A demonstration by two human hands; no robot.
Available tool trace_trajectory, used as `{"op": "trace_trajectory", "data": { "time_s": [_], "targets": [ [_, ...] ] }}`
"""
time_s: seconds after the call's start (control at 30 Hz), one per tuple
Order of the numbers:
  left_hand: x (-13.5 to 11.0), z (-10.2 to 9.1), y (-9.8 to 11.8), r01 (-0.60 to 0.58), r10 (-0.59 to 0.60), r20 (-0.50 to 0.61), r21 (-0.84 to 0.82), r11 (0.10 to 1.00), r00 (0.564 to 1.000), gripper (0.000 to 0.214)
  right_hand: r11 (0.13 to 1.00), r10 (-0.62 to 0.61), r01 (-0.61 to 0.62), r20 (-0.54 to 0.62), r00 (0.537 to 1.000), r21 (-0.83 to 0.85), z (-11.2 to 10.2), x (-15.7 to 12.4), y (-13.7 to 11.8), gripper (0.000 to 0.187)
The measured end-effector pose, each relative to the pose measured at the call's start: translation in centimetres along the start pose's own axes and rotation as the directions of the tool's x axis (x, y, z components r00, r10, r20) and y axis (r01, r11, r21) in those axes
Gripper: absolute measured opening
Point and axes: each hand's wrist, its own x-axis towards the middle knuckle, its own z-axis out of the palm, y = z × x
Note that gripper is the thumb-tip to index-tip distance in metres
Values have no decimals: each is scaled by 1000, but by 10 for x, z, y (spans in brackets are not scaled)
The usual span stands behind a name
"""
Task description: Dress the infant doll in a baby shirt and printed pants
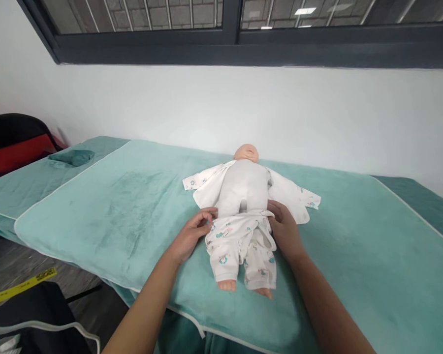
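Note:
A baby doll (246, 152) lies on its back on the teal bed cover, its head toward the wall and its feet toward me. Its white body (243, 184) is bare in front, between the spread halves of a white printed baby shirt (286, 191). White printed baby trousers (225, 241) cover its legs, bunched around the hips, with both feet showing below the cuffs. At the waistband's left side, my left hand (195, 233) is closed with curled fingers on the trousers' edge. Opposite it, my right hand (285, 228) grips the waistband, its fingertips partly hidden by cloth.
The teal cover (96, 211) spreads over a long bed against a white wall (151, 103). A dark window frame (229, 49) runs above. At left are a face hole (72, 157) in the bed and a red and black chair (18, 147). A black item (33, 309) stands lower left.

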Motion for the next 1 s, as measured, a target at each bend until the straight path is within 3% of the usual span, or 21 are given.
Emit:
{"op": "trace_trajectory", "data": {
  "time_s": [0.17, 0.27, 0.37, 0.53, 0.67, 0.9, 1.0],
  "targets": [
    [16, 17, 3, 19, -36, -108, -161, 987, 994, 25, 996, -87, 86, -30, 996, -32, 4, 1, 5, 56],
    [26, 23, 7, 27, -59, -154, -205, 978, 986, 29, 990, -138, 138, 45, 989, 0, 2, 6, 8, 63],
    [34, 29, 10, 36, -73, -237, -159, 987, 969, 29, 982, -167, 175, 109, 980, -70, -3, 13, 4, 64],
    [50, 35, 10, 20, -26, -392, -19, 1000, 920, 21, 913, -234, 228, 24, 972, -338, -9, 33, -17, 46],
    [69, 28, 13, -1, 27, -398, 66, 998, 917, 19, 906, -218, 184, -46, 975, -380, -8, 51, -27, 29],
    [82, 15, 3, -14, 72, -357, 163, 987, 931, 25, 981, -59, 50, -39, 998, -188, -2, 50, -9, 23],
    [79, 14, -5, -36, 94, -345, 171, 985, 934, 24, 971, -180, 171, -40, 983, -167, -2, 42, -7, 24]
  ]
}}
